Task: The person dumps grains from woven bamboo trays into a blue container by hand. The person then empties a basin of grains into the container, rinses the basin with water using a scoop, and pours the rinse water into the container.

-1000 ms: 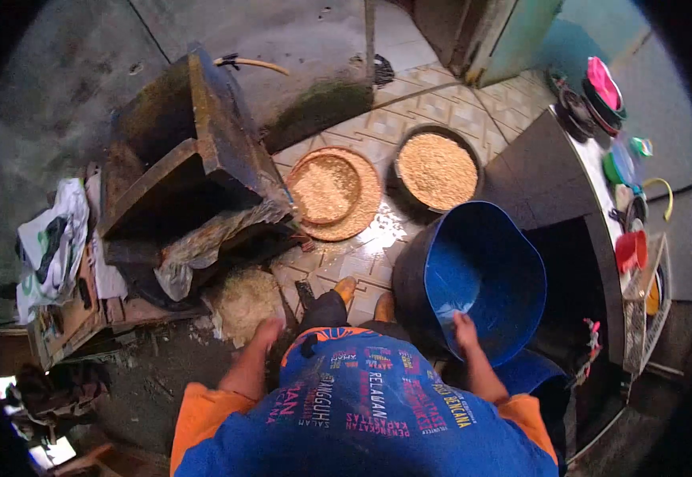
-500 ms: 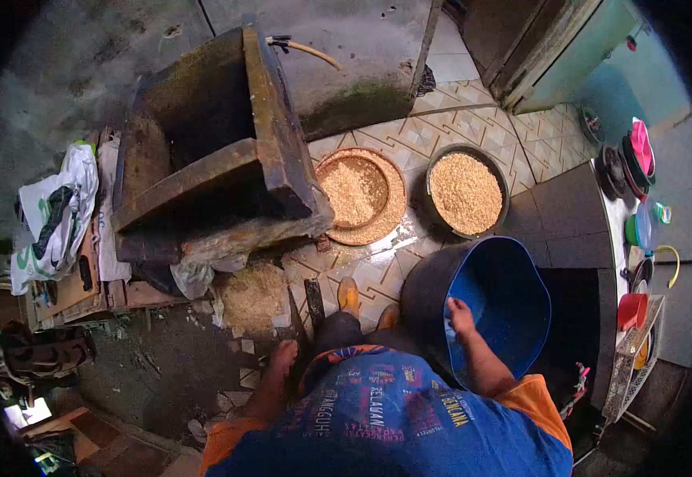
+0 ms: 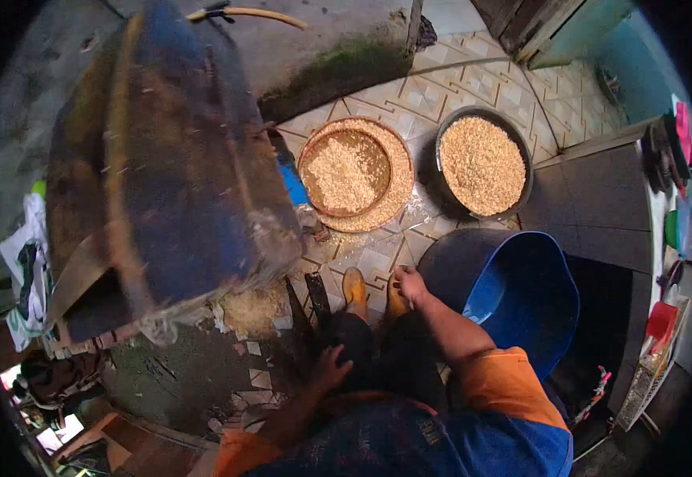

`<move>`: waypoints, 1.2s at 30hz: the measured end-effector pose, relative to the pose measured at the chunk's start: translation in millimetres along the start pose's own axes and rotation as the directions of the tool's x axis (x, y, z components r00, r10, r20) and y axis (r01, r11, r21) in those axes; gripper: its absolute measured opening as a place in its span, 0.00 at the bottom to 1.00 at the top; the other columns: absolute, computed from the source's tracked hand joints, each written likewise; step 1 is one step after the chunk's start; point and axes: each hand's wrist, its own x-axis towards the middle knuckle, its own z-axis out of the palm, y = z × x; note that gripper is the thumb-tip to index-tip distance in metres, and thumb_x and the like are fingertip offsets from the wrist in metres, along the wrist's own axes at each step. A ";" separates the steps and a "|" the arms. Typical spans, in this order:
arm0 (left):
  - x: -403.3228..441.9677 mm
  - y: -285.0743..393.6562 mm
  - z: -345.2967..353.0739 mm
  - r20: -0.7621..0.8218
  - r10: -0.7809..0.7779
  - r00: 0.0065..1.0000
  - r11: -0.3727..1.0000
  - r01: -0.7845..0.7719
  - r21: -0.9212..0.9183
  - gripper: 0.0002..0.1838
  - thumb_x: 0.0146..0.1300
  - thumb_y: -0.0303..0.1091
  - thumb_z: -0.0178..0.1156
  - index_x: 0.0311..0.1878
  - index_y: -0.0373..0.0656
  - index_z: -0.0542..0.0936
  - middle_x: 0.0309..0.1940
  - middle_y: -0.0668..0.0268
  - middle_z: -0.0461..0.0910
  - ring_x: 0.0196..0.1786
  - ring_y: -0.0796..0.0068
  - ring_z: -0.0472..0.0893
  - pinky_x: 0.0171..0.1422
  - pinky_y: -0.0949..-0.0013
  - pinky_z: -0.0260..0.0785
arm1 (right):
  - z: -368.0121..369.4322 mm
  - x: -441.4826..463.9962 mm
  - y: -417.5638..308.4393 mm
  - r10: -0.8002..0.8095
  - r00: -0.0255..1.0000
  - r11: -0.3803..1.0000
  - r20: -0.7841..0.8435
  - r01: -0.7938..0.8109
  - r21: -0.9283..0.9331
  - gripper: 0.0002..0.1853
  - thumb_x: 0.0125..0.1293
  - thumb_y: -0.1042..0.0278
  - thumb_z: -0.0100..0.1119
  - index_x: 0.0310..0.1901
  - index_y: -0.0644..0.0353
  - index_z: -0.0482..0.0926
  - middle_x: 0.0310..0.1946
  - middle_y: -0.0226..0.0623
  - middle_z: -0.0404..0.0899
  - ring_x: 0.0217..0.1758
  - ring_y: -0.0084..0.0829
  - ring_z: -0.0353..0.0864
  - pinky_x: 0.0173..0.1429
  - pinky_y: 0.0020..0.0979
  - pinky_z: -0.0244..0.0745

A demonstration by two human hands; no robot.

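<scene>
Your right grip [image 3: 410,285], a second ago over the mouth of the blue barrel [image 3: 525,314], now lies outside it, above your yellow boot [image 3: 396,304]. Your left grip [image 3: 332,370], formerly near the pale heap [image 3: 250,310], now appears against your dark trousers [image 3: 406,354]. The box-like structure [image 3: 183,191] shows larger, blurred; a blue patch [image 3: 292,186] has appeared beside it.

dim, uneven light; a small glare whitens the tiled floor [image 3: 420,205], the shirt front [image 3: 354,441] lies in shadow, motion blur smears the trough [image 3: 183,183], and fisheye distortion (corners fully black) bends the edges.
</scene>
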 end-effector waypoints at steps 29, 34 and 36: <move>85.3 27.7 -7.0 -0.053 0.052 0.997 0.853 -0.017 0.521 0.43 0.53 0.62 0.62 0.71 0.57 0.64 0.72 0.53 0.55 0.75 0.51 0.52 0.72 0.33 0.38 | 90.1 334.7 -3.8 0.011 0.997 0.712 0.081 -0.065 0.699 0.16 0.66 0.72 0.54 0.52 0.55 0.62 0.38 0.38 0.71 0.33 0.34 0.77 0.31 0.36 0.82; 87.3 32.4 -9.7 -0.100 0.098 0.990 0.870 -0.036 0.492 0.42 0.49 0.62 0.65 0.66 0.54 0.69 0.71 0.54 0.58 0.73 0.51 0.56 0.73 0.38 0.39 | 83.7 302.7 -22.5 -0.009 1.000 0.727 -0.027 0.026 0.686 0.18 0.62 0.80 0.49 0.53 0.57 0.61 0.36 0.41 0.71 0.32 0.37 0.79 0.32 0.37 0.85; 88.6 29.7 -9.3 -0.093 0.099 0.991 0.888 -0.046 0.458 0.41 0.51 0.62 0.64 0.67 0.54 0.69 0.71 0.54 0.57 0.74 0.52 0.56 0.73 0.37 0.39 | 77.7 289.8 -28.6 -0.001 1.000 0.688 0.029 -0.020 0.726 0.19 0.62 0.80 0.47 0.54 0.57 0.60 0.36 0.41 0.72 0.33 0.38 0.80 0.34 0.38 0.86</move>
